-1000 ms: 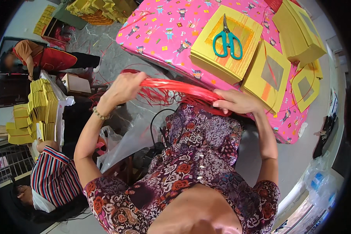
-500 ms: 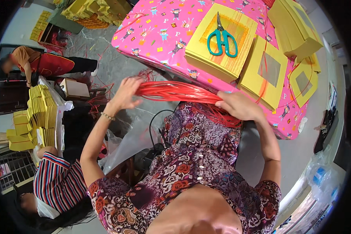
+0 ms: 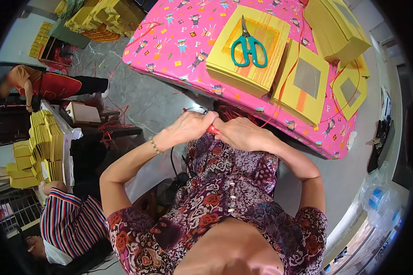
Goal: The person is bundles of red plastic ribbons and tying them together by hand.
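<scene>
My left hand point(image 3: 192, 127), with a beaded bracelet at the wrist, and my right hand point(image 3: 244, 133) meet in front of my patterned dress. Both are closed around a bundle of red plastic strips point(image 3: 213, 130), and only a short piece of it shows between them. More red strands point(image 3: 229, 112) hang just beyond my hands, by the table's edge. Past them is a table in a pink printed cover point(image 3: 170, 66). Scissors with teal handles point(image 3: 248, 50) lie on a stack of yellow card pieces point(image 3: 215, 59) near that edge.
More yellow card pieces with grey windows point(image 3: 306, 78) lie right on the table, red strips across them. At the left, a person in a striped top point(image 3: 71, 220) sits beside yellow stacks point(image 3: 46, 137); another in a red apron point(image 3: 59, 86) stands farther off. A stool point(image 3: 83, 113) stands between.
My hands have come together from being wide apart. The red bundle, stretched out between them before, is now gathered and mostly hidden in my closed hands. The view has shifted slightly.
</scene>
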Available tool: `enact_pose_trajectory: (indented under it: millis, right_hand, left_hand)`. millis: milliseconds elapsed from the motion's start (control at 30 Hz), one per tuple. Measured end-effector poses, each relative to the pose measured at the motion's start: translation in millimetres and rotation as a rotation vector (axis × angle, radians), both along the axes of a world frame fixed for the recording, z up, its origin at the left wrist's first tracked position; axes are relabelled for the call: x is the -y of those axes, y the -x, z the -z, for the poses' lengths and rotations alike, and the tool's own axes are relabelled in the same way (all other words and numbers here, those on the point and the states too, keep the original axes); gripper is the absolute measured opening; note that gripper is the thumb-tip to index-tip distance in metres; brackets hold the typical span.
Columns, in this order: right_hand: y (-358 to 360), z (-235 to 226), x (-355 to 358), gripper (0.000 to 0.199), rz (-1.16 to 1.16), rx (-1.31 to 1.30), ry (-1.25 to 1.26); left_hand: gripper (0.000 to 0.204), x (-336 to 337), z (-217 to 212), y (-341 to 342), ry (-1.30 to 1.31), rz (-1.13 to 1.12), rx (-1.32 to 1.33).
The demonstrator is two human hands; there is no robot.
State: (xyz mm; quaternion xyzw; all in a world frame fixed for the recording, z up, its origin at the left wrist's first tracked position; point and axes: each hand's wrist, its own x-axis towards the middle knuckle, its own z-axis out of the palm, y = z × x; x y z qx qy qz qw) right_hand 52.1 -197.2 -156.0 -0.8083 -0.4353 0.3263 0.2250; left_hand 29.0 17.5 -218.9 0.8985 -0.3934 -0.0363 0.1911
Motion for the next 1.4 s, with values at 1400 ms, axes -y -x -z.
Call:
enact_pose_trajectory:
  millis: [1400]
  right_hand:
    - [-9.8,-13.8,34.1,0.013,-0.025,0.493,0.039]
  left_hand:
    - [0.058,12.1,-26.0,-11.8,0.168,-0.019,0.0]
